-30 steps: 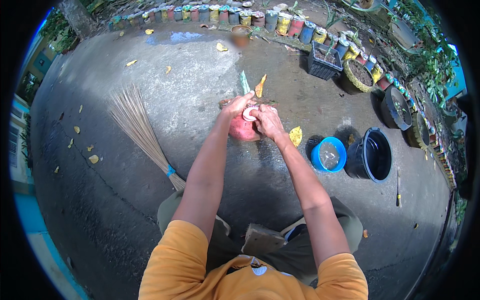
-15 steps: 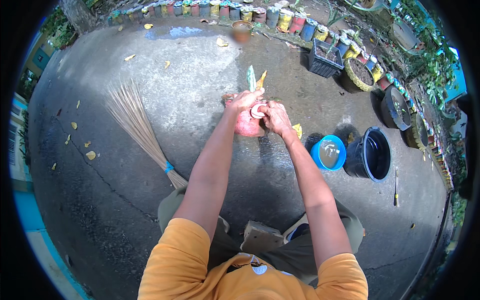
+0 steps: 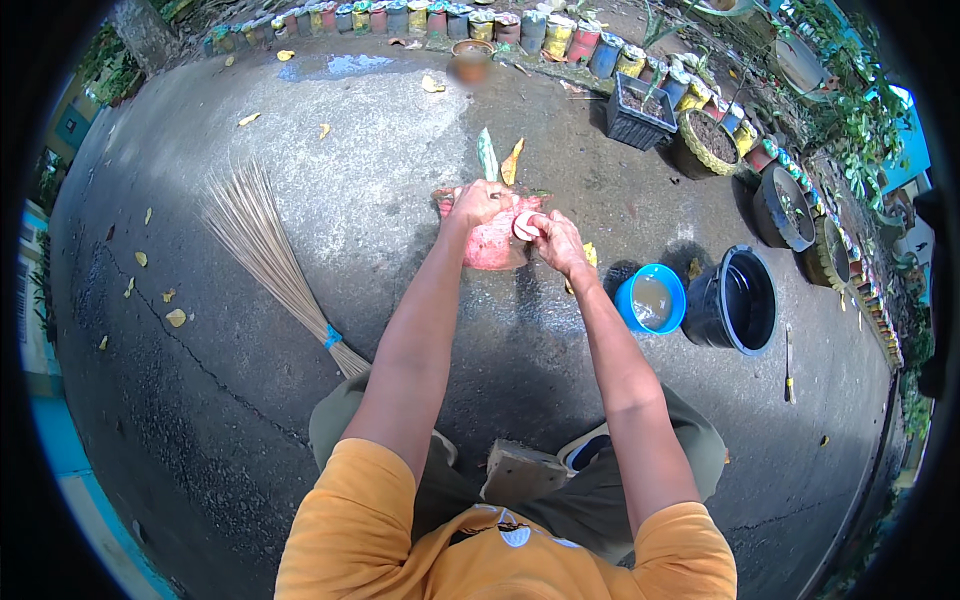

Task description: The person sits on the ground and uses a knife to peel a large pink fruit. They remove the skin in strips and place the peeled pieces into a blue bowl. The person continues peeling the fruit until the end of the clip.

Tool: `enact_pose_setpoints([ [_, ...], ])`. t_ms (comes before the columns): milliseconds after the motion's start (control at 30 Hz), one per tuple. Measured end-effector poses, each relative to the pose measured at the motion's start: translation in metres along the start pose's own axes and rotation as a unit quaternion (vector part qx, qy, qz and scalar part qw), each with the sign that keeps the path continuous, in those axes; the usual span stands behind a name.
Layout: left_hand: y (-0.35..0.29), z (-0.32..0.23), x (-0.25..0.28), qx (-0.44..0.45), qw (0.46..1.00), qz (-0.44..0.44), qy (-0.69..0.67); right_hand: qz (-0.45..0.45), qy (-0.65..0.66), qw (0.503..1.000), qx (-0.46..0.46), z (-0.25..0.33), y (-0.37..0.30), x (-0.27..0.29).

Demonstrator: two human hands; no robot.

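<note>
A red-pink pot (image 3: pixel 490 252) with a worn, patchy surface sits in front of me on the wet pavement. An upright green leaf (image 3: pixel 486 155) and a yellow leaf (image 3: pixel 511 163) rise behind its far edge. My left hand (image 3: pixel 482 202) is closed on the pot's upper rim. In the fingers of my right hand (image 3: pixel 560 242) is a round, pale scrubber-like disc (image 3: pixel 525 226), pressed against the pot's right side. The disc's exact kind is too small to tell, and my fingers cover part of it.
On the right stand a blue bucket (image 3: pixel 651 300) of cloudy water and a black bucket (image 3: pixel 736 302), with a long thin tool (image 3: pixel 789 365) beyond. A stick broom (image 3: pixel 270 255) lies left. Planters (image 3: pixel 640 112) and painted bottles (image 3: pixel 555 38) line the far edge. A block (image 3: pixel 520 472) sits between my feet.
My right hand and the round disc have shifted slightly right, apart from my left hand. My left hand still grips the rim. The whole view has drifted a little.
</note>
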State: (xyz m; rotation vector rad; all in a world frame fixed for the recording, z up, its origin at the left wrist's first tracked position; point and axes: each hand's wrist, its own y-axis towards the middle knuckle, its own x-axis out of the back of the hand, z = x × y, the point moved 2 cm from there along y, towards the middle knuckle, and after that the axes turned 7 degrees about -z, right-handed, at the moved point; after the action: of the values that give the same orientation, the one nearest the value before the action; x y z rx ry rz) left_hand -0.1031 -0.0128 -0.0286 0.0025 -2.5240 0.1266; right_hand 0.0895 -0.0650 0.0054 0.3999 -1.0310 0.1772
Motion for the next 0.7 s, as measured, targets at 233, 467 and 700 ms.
enact_pose_setpoints([
  [233,0.0,-0.007,0.001,-0.013,1.0,0.018,-0.006,0.042,-0.001,0.98,0.193,0.03,-0.017,-0.03],
  [467,-0.001,-0.004,0.004,-0.003,1.0,-0.005,-0.009,0.039,-0.002,0.999,-0.012,-0.02,-0.006,-0.006],
  [700,0.003,0.0,0.0,-0.017,0.998,0.008,-0.063,0.02,0.019,0.989,0.147,0.023,-0.022,-0.03],
])
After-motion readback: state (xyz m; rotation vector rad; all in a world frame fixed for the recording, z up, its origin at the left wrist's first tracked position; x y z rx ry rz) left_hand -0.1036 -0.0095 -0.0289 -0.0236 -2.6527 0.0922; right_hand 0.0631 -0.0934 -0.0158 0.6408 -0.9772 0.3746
